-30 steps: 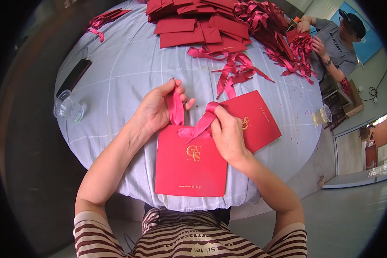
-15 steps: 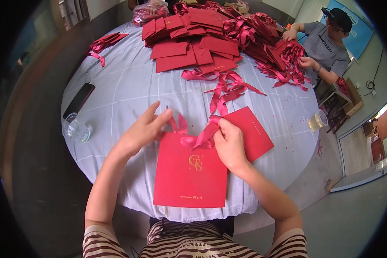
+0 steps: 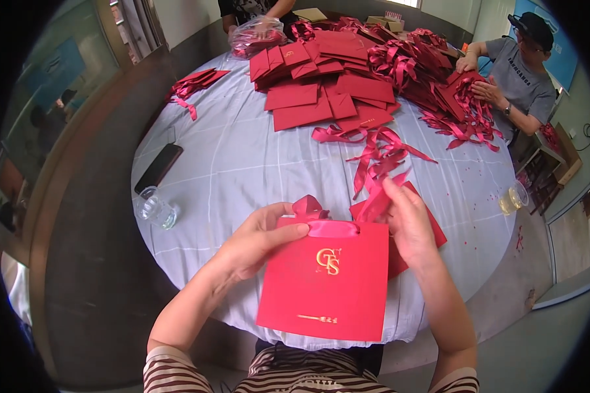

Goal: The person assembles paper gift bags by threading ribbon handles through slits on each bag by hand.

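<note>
A red paper gift bag with gold print lies at the table's near edge, tilted slightly. My left hand grips its top left corner, thumb pressed on the front by the pink ribbon that crosses the upper edge. More of that ribbon loops up behind the bag's rim. My right hand is at the top right corner, fingers raised around a loose ribbon end; its thumb is mostly hidden. Partly under the right hand and the bag lies a second red bag.
A heap of red bags fills the far side, with loose ribbons before it. At left lie a phone and a clear cup; another cup stands right. A co-worker handles bags; another person touches a plastic bag.
My left hand has come down from the air onto the bag's top left corner. My right hand has moved right and turned upward. The ribbon now lies flat across the bag's top. The view has shifted.
</note>
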A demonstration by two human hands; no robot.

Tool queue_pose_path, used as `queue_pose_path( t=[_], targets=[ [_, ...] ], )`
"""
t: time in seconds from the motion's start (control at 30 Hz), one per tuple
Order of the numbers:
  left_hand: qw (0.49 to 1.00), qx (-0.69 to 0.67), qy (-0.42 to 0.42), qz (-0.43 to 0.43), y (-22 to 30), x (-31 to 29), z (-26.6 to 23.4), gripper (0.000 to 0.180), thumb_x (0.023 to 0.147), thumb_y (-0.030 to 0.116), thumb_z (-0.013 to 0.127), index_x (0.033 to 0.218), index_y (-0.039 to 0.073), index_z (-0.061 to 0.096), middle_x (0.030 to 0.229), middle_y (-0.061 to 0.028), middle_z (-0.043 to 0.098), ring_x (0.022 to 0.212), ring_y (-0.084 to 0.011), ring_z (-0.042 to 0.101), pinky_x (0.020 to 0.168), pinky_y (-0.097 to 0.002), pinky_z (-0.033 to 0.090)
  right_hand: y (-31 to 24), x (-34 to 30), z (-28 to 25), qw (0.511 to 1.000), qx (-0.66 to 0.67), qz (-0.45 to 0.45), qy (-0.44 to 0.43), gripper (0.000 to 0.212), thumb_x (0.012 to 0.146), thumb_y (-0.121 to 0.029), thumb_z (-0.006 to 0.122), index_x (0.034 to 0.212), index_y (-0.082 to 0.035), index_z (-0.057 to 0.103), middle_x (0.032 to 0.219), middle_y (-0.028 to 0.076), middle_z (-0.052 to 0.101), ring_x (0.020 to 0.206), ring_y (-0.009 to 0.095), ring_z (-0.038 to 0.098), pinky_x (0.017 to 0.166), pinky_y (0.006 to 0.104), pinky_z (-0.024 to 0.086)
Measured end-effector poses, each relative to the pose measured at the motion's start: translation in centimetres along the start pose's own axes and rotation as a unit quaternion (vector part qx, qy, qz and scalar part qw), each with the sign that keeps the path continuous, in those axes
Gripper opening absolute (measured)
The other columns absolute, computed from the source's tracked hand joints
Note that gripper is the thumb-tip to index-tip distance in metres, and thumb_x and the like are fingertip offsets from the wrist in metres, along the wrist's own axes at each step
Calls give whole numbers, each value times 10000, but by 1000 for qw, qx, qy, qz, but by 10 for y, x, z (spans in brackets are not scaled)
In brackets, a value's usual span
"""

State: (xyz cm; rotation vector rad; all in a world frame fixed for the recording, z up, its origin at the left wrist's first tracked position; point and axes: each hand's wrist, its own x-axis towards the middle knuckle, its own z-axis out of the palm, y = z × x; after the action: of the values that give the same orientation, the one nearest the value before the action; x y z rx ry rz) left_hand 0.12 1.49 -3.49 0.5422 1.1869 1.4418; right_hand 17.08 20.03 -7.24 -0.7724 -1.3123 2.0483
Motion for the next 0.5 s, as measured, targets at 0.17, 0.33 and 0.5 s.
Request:
queue_pose_path(
  t=[0.17,0.33,0.5],
  targets=[
    [996,-74,45,34,20,25,-41,219,867,120,635,1047,8,579,966,-84,658,846,-166,660,781,-281,545,-9,4,-2,998,47,-34,14,283,933,-328,566,997,-55,601,817,-12,555,697,62,484,602,232,410],
    [965,-53,162,197,83,76,-107,281,867,254,641,1018,18,625,944,-84,679,822,-166,653,777,-297,523,-7,0,4,998,-13,-64,8,263,954,-269,538,1010,-19,598,841,-3,551,685,38,459,575,201,392],
    [927,81,255,265,139,136,-217,403,862,349,651,979,-35,615,1010,-146,669,930,-205,651,829,-334,509,-5,-2,7,998,-30,-51,0,243,955,-235,533,1017,-7,593,845,-2,555,673,34,459,575,180,395]
  ],
)
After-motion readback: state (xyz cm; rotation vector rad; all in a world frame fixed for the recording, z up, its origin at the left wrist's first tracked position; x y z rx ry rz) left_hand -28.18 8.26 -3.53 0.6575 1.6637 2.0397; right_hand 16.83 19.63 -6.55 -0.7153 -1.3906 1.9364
